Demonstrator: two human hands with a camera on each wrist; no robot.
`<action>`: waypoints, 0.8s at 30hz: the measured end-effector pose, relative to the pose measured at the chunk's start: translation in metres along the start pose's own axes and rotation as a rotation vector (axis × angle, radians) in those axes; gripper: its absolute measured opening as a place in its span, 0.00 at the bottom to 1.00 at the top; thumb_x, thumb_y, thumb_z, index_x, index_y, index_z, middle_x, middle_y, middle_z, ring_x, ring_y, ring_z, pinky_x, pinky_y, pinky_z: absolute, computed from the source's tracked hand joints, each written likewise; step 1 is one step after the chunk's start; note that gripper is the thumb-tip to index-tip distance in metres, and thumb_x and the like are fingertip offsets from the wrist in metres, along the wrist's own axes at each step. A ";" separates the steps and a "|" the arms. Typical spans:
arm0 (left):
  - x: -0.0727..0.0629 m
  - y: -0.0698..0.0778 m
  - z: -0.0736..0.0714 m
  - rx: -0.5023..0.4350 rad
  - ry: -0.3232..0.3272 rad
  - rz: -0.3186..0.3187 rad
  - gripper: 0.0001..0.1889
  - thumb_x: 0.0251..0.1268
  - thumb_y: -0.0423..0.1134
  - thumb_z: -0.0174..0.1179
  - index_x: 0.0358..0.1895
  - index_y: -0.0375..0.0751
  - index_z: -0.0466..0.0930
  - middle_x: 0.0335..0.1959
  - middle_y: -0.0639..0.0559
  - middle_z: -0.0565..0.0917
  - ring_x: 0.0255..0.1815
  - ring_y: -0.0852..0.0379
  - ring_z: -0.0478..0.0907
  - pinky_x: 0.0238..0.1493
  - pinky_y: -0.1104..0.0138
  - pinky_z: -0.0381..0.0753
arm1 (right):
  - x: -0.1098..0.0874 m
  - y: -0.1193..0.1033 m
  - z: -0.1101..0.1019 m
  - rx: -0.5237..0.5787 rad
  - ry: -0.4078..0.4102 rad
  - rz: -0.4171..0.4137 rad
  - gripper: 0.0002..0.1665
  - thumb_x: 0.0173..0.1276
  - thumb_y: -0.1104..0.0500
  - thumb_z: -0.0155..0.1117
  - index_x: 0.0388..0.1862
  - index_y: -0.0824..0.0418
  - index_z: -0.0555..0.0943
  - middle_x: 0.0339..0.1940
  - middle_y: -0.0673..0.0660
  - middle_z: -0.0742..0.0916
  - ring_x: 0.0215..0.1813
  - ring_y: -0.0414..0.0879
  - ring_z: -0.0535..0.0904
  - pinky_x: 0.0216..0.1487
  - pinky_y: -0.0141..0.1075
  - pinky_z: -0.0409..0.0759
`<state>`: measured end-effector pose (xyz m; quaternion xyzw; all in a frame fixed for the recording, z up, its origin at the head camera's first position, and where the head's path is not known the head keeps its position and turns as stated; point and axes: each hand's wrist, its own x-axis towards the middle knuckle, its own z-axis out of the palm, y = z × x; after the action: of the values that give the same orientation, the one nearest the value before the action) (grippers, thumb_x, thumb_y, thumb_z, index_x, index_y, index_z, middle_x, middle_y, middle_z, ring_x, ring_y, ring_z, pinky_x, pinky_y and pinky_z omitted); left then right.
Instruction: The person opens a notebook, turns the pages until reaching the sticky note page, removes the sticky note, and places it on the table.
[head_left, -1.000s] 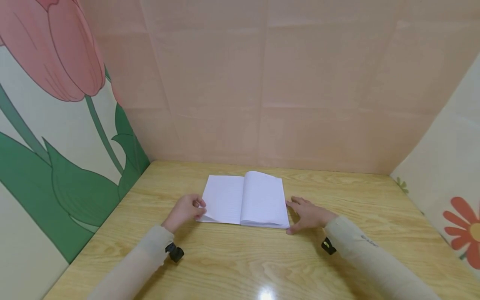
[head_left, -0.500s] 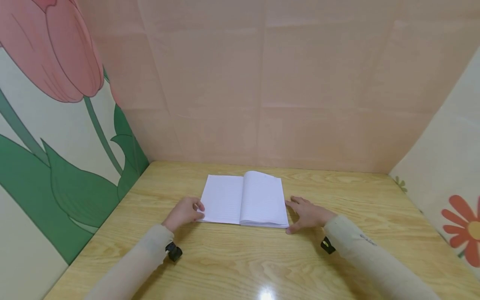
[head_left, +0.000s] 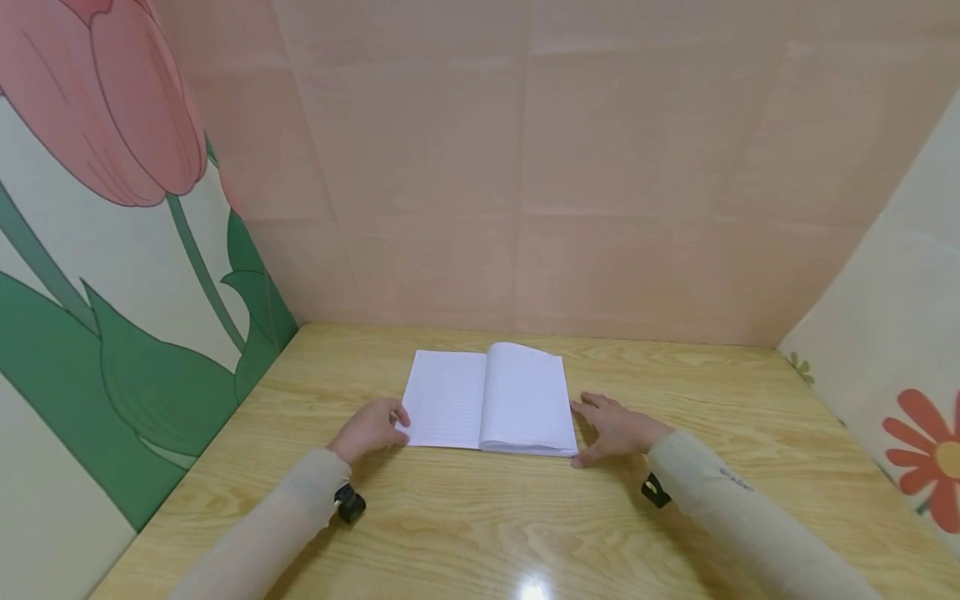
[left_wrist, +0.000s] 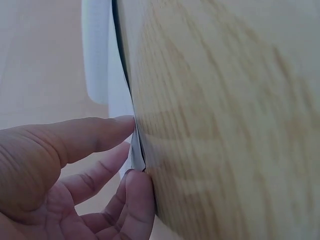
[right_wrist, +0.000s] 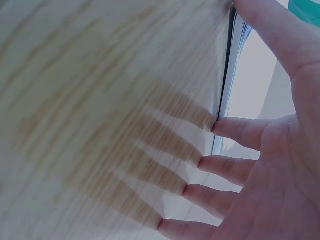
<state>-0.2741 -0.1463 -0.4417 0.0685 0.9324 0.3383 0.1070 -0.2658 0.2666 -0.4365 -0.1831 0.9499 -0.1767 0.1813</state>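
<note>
An open notebook [head_left: 525, 400] with white lined pages lies on the table, its right-hand pages bulging up near the spine. At its lower left corner, my left hand [head_left: 371, 427] pinches the edge of the left page. The left wrist view shows the thumb [left_wrist: 125, 126] against the paper, with curled fingers [left_wrist: 140, 195] at a slightly bent corner [left_wrist: 136, 157]. My right hand [head_left: 618, 429] is spread beside the right edge, its thumb at the lower right corner. In the right wrist view, straight fingertips [right_wrist: 220, 125] rest on the wood along the notebook's side.
The wood-grain table [head_left: 480, 517] reaches back to a plain pinkish-brown backdrop [head_left: 525, 192]. A tulip-printed panel [head_left: 150, 333] borders the left side, and a flower-printed panel [head_left: 900, 350] borders the right. Dark wrist cameras [head_left: 349, 504] hang below both sleeves.
The lifted lower left corner of the left page has come down flatter, and my left hand has shifted slightly downward with it. My right hand has stayed in place.
</note>
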 end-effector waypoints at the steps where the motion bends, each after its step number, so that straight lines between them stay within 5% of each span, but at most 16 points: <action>1: 0.000 0.000 0.000 -0.002 0.000 -0.001 0.10 0.49 0.30 0.70 0.34 0.40 0.78 0.29 0.49 0.75 0.25 0.56 0.71 0.26 0.67 0.70 | 0.000 0.000 0.000 0.000 -0.001 0.002 0.67 0.48 0.33 0.74 0.77 0.62 0.54 0.77 0.70 0.52 0.76 0.70 0.45 0.67 0.68 0.53; 17: 0.000 0.001 -0.002 0.046 0.021 -0.007 0.11 0.50 0.32 0.71 0.36 0.40 0.78 0.32 0.48 0.76 0.30 0.53 0.72 0.30 0.66 0.70 | -0.002 -0.004 -0.002 -0.003 -0.001 -0.012 0.66 0.49 0.34 0.74 0.77 0.64 0.54 0.77 0.71 0.53 0.76 0.71 0.45 0.67 0.68 0.52; 24: 0.003 0.024 -0.012 0.104 0.100 0.021 0.12 0.58 0.35 0.66 0.44 0.37 0.79 0.37 0.45 0.80 0.31 0.53 0.74 0.32 0.63 0.74 | -0.003 -0.003 -0.001 -0.001 0.005 -0.010 0.67 0.48 0.33 0.74 0.77 0.63 0.54 0.77 0.71 0.52 0.76 0.71 0.45 0.67 0.69 0.52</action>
<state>-0.2789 -0.1353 -0.4176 0.0668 0.9521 0.2935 0.0531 -0.2630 0.2652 -0.4331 -0.1876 0.9496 -0.1774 0.1780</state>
